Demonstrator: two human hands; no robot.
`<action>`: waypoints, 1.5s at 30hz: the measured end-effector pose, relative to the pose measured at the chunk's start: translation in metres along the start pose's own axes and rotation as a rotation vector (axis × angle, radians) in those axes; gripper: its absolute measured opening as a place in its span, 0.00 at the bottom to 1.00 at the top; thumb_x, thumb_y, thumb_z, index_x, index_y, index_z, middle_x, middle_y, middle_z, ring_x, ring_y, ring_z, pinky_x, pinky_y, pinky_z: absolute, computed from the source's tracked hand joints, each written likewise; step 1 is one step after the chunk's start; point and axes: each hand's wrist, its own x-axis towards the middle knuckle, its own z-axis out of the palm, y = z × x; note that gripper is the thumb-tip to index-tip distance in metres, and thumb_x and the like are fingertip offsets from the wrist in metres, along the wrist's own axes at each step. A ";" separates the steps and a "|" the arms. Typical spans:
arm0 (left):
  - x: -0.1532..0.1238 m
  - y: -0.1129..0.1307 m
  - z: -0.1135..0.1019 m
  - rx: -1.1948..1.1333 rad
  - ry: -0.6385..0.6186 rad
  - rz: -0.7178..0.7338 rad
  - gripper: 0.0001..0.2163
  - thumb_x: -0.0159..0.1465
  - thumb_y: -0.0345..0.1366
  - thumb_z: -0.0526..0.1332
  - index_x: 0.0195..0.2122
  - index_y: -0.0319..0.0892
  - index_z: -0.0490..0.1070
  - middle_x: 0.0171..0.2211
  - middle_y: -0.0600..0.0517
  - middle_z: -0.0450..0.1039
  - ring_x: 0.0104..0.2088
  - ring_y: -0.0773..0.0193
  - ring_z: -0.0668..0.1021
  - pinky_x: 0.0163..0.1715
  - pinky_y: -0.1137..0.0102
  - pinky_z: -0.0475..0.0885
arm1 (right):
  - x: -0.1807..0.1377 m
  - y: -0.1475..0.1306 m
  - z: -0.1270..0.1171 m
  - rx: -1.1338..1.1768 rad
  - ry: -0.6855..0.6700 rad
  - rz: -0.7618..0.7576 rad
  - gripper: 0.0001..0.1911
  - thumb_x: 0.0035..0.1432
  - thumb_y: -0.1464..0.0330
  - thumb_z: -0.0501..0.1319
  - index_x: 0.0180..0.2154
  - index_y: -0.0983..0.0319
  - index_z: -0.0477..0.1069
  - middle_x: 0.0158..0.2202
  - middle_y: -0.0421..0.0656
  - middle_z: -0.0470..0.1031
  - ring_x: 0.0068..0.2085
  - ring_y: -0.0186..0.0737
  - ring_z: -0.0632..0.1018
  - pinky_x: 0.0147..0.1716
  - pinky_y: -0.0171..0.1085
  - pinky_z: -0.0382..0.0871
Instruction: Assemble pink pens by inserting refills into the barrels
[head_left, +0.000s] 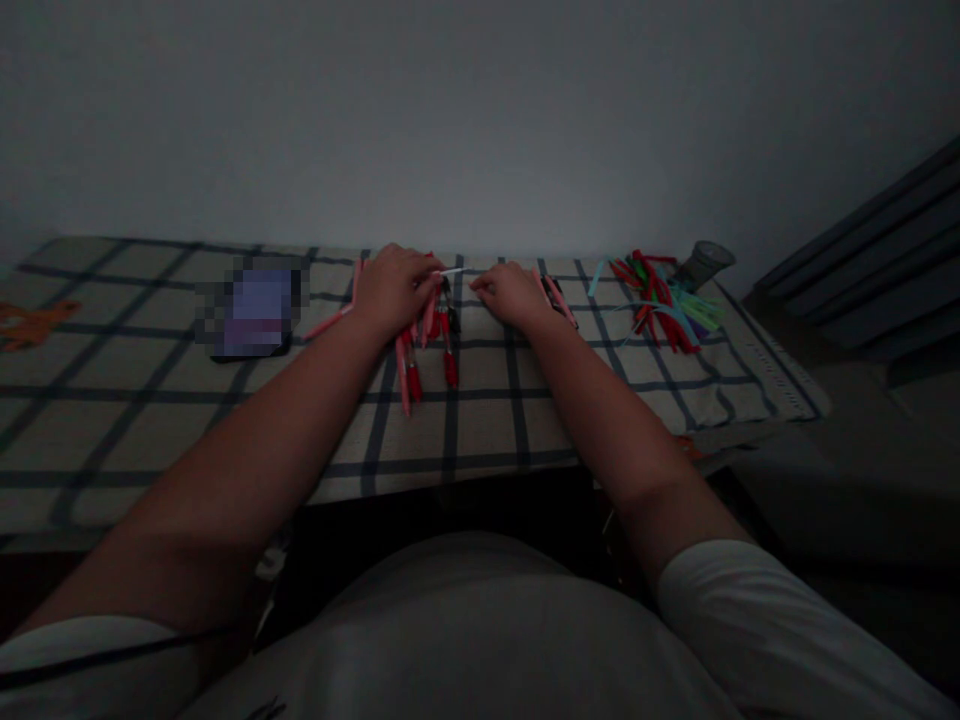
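My left hand [394,285] is over a loose bunch of pens, its fingers pinched round a slim pen with a white end [452,271] that points right. Below those fingers lie red pens [450,365] and pink pens [403,375]. More pink pens [330,323] stick out to the left of the hand. My right hand [510,290] rests just right of the white end, fingers curled together; whether anything is in them is too dim to tell. Beside its wrist lie several pink and black pens [556,298], partly covered by the hand.
A checked cloth [487,420] covers the table, which meets a plain wall [480,130]. On the left lies a phone [259,310]. To the right are a heap of colourful strips [664,305] and a grey cup [705,263], tilted. Orange pieces [34,322] lie far left.
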 end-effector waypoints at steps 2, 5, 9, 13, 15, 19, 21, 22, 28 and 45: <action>0.000 0.000 0.001 -0.008 0.004 0.000 0.16 0.76 0.41 0.60 0.56 0.50 0.88 0.53 0.43 0.87 0.58 0.41 0.81 0.62 0.49 0.74 | 0.001 0.001 0.001 0.000 0.003 -0.003 0.21 0.78 0.67 0.60 0.61 0.62 0.89 0.61 0.58 0.88 0.63 0.66 0.84 0.62 0.57 0.76; 0.000 -0.002 0.003 -0.022 0.025 0.001 0.15 0.77 0.41 0.61 0.55 0.51 0.88 0.52 0.43 0.87 0.58 0.42 0.81 0.61 0.50 0.74 | 0.003 0.003 0.003 -0.019 -0.001 0.017 0.21 0.80 0.62 0.60 0.57 0.63 0.90 0.58 0.60 0.89 0.60 0.66 0.85 0.59 0.56 0.77; 0.000 -0.003 0.004 -0.009 0.025 0.018 0.16 0.76 0.41 0.61 0.56 0.49 0.88 0.52 0.42 0.87 0.58 0.41 0.80 0.60 0.49 0.74 | 0.004 0.004 0.006 -0.040 -0.001 0.045 0.23 0.82 0.58 0.59 0.53 0.62 0.91 0.55 0.60 0.90 0.57 0.66 0.86 0.56 0.55 0.76; 0.000 0.000 0.001 0.005 0.002 -0.011 0.16 0.76 0.40 0.61 0.56 0.49 0.88 0.53 0.41 0.87 0.58 0.40 0.81 0.60 0.48 0.75 | 0.005 0.003 0.008 -0.065 0.010 0.046 0.25 0.82 0.57 0.58 0.49 0.63 0.92 0.52 0.60 0.90 0.54 0.64 0.87 0.53 0.52 0.75; 0.000 0.001 -0.001 0.009 -0.009 -0.021 0.15 0.76 0.40 0.61 0.56 0.49 0.88 0.53 0.40 0.87 0.58 0.39 0.81 0.59 0.48 0.75 | 0.005 0.003 0.008 -0.060 0.004 0.042 0.25 0.82 0.58 0.58 0.49 0.64 0.91 0.51 0.60 0.90 0.52 0.63 0.87 0.51 0.51 0.75; 0.000 0.001 0.000 0.007 0.010 -0.006 0.16 0.76 0.41 0.61 0.55 0.49 0.88 0.52 0.41 0.87 0.57 0.40 0.81 0.58 0.49 0.75 | 0.006 0.003 0.008 -0.016 0.010 0.045 0.24 0.81 0.60 0.57 0.50 0.64 0.91 0.51 0.60 0.90 0.51 0.61 0.87 0.48 0.50 0.74; 0.000 -0.001 0.001 -0.001 0.026 0.004 0.16 0.75 0.41 0.61 0.55 0.50 0.88 0.50 0.42 0.87 0.56 0.41 0.81 0.57 0.50 0.75 | 0.006 0.003 0.007 0.014 0.028 0.046 0.24 0.80 0.59 0.57 0.50 0.63 0.91 0.51 0.59 0.90 0.51 0.61 0.87 0.48 0.49 0.74; 0.000 -0.002 0.002 -0.005 0.031 0.007 0.15 0.75 0.41 0.61 0.54 0.51 0.88 0.49 0.43 0.87 0.55 0.42 0.81 0.57 0.50 0.75 | 0.005 0.003 0.007 0.035 0.038 0.045 0.24 0.80 0.59 0.57 0.50 0.63 0.90 0.51 0.58 0.90 0.51 0.60 0.86 0.48 0.49 0.74; -0.001 -0.001 0.002 -0.012 0.030 -0.005 0.15 0.75 0.41 0.61 0.54 0.51 0.88 0.49 0.42 0.87 0.56 0.42 0.80 0.56 0.51 0.75 | 0.003 -0.003 0.003 0.217 0.118 0.104 0.19 0.79 0.61 0.61 0.53 0.64 0.88 0.52 0.55 0.89 0.50 0.56 0.85 0.51 0.46 0.75; -0.001 0.007 -0.008 0.025 -0.047 -0.034 0.18 0.77 0.41 0.60 0.58 0.48 0.88 0.54 0.40 0.87 0.58 0.39 0.81 0.58 0.51 0.74 | 0.027 0.009 0.024 0.720 0.369 0.258 0.15 0.81 0.60 0.60 0.50 0.62 0.80 0.37 0.45 0.84 0.40 0.43 0.85 0.50 0.41 0.78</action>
